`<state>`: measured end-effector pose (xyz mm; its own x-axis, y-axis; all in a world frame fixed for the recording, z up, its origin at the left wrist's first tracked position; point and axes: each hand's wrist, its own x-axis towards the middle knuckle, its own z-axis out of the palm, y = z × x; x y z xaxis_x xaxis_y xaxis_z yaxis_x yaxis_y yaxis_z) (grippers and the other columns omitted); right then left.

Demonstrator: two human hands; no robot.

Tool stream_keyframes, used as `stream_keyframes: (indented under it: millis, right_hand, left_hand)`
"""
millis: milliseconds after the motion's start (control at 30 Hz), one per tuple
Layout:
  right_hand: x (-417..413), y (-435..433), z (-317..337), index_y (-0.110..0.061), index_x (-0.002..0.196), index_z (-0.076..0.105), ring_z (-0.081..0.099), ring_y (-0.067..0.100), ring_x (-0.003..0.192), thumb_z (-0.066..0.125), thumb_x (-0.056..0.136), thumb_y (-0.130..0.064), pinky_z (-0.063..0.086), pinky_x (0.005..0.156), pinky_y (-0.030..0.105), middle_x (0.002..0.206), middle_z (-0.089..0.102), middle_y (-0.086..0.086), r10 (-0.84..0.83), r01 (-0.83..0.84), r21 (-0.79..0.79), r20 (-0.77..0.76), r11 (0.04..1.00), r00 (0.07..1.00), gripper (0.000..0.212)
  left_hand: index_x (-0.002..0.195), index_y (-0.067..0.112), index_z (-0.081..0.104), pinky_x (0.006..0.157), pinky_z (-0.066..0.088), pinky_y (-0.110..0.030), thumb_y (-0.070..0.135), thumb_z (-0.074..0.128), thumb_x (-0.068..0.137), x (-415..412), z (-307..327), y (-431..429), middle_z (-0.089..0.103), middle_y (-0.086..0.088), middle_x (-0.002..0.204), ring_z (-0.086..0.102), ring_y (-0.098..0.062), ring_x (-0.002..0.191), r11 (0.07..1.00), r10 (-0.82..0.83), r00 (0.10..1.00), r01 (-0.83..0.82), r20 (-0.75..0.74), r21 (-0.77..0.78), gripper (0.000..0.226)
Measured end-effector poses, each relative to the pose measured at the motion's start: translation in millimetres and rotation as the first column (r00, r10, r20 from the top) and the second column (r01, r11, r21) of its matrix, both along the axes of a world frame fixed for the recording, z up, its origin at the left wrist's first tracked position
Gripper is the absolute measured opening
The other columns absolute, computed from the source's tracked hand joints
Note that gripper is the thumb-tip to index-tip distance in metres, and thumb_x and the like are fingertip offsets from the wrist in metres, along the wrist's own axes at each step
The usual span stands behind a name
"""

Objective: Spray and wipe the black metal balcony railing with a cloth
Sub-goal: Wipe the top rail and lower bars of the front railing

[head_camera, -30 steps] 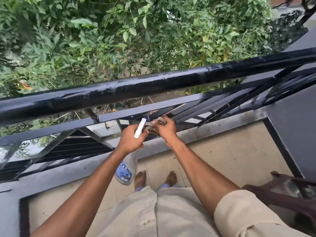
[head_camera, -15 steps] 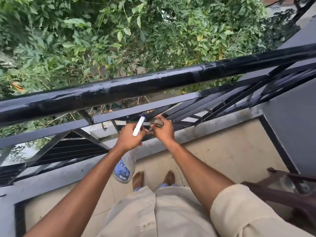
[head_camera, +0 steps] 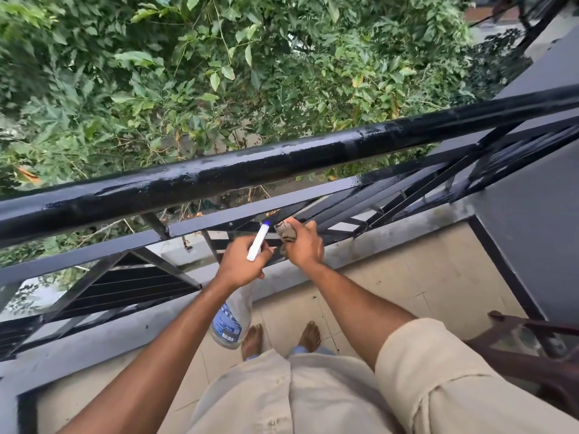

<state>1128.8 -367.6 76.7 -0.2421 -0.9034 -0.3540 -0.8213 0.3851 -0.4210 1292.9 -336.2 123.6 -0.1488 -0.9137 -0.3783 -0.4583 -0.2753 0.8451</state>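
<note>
The black metal balcony railing runs across the view, its thick top rail glossy and wet. Below it lie thinner flat bars and diagonal struts. My left hand grips the spray bottle by its white trigger head, the clear bottle with a blue label hanging under my wrist. My right hand grips a bunched brownish cloth and presses it against a lower diagonal bar, just right of the nozzle.
Dense green foliage fills the drop beyond the railing. A grey ledge runs under the bars, with beige floor tiles and my bare feet below. A dark wall and a brown chair stand at the right.
My right hand with the cloth has shifted slightly along the lower bar. The left hand keeps the bottle beside it. The view has tilted a little.
</note>
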Motion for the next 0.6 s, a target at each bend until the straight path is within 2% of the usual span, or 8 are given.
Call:
stream_keyframes:
  millis: [100,167,233,333,400,467,500,600]
  right_hand:
    - [-3.3,5.1,4.5,-0.038,0.14,0.054,0.063,0.034,0.101,0.072,0.089,-0.019,0.05,0.091,0.037,0.119,0.043,0.006,0.033,-0.037,-0.046,-0.082,0.998,0.996,0.059]
    - [-11.4,7.2,10.0,-0.04,0.136,0.056,0.063,0.03,0.096,0.074,0.087,-0.021,0.048,0.081,0.029,0.11,0.04,0.0,-0.04,0.033,-0.125,-0.056,0.992,0.998,0.056]
    - [-28.3,7.6,18.7,-0.04,0.131,0.06,0.063,0.027,0.09,0.075,0.086,-0.02,0.05,0.076,0.028,0.105,0.041,-0.002,-0.141,0.137,-0.217,-0.005,0.967,0.99,0.051]
    - [-58.1,2.6,36.1,-0.04,0.132,0.063,0.06,0.024,0.082,0.074,0.085,-0.013,0.051,0.077,0.031,0.103,0.046,-0.001,-0.304,0.336,-0.384,0.144,0.86,0.942,0.055]
    - [-75.0,-4.9,48.8,-0.035,0.13,0.066,0.058,0.02,0.083,0.078,0.084,-0.015,0.046,0.076,0.025,0.103,0.047,-0.003,-0.391,0.453,-0.467,0.229,0.76,0.892,0.052]
    - [-80.8,-8.3,57.6,-0.029,0.128,0.069,0.052,0.015,0.083,0.081,0.084,-0.02,0.035,0.073,0.015,0.103,0.05,-0.001,-0.42,0.48,-0.484,0.234,0.732,0.877,0.046]
    - [-80.6,-7.5,60.7,-0.028,0.126,0.07,0.05,0.014,0.083,0.081,0.084,-0.021,0.032,0.072,0.015,0.103,0.051,0.001,-0.415,0.471,-0.494,0.225,0.731,0.881,0.045]
    - [-72.1,-6.6,57.6,-0.027,0.126,0.07,0.052,0.015,0.083,0.082,0.083,-0.02,0.042,0.077,0.023,0.104,0.053,0.002,-0.428,0.498,-0.493,0.255,0.714,0.867,0.044]
  left_hand:
    - [0.073,0.016,0.059,0.055,0.057,-0.034,0.009,0.065,0.097,0.3,2.7,-2.7,0.064,-0.008,0.065,0.069,-0.024,0.05,1.0,-0.005,1.0,0.005,-0.019,-0.013,0.026]
    - [0.072,0.017,0.058,0.054,0.056,-0.033,0.01,0.066,0.097,1.5,4.0,-4.8,0.063,-0.006,0.065,0.069,-0.024,0.051,1.0,0.003,1.0,-0.003,-0.021,-0.021,0.027]
    - [0.073,0.018,0.059,0.054,0.057,-0.034,0.012,0.067,0.097,2.9,3.7,-7.1,0.063,-0.005,0.066,0.069,-0.022,0.05,0.999,-0.01,1.0,0.009,-0.012,-0.034,0.026]
    - [0.074,0.019,0.06,0.055,0.058,-0.033,0.013,0.067,0.097,3.3,3.9,-6.6,0.064,-0.004,0.066,0.069,-0.021,0.05,0.998,-0.033,0.999,0.033,0.011,-0.046,0.025]
    - [0.075,0.016,0.06,0.053,0.057,-0.03,0.013,0.067,0.097,0.0,3.9,-5.3,0.065,-0.005,0.067,0.069,-0.021,0.051,0.998,-0.039,0.999,0.04,0.008,-0.048,0.024]
    - [0.076,0.013,0.061,0.054,0.058,-0.032,0.013,0.067,0.097,-3.1,1.8,-3.7,0.065,-0.006,0.066,0.069,-0.022,0.051,0.998,-0.051,0.999,0.05,-0.002,-0.048,0.022]
    - [0.076,0.011,0.061,0.056,0.059,-0.035,0.013,0.067,0.097,-5.4,2.0,-3.2,0.065,-0.007,0.066,0.07,-0.024,0.051,0.997,-0.058,0.998,0.057,-0.011,-0.05,0.021]
    - [0.076,0.011,0.061,0.055,0.059,-0.037,0.013,0.066,0.098,-12.2,2.0,-2.4,0.065,-0.007,0.067,0.07,-0.024,0.05,0.997,-0.061,0.997,0.059,-0.042,-0.05,0.022]
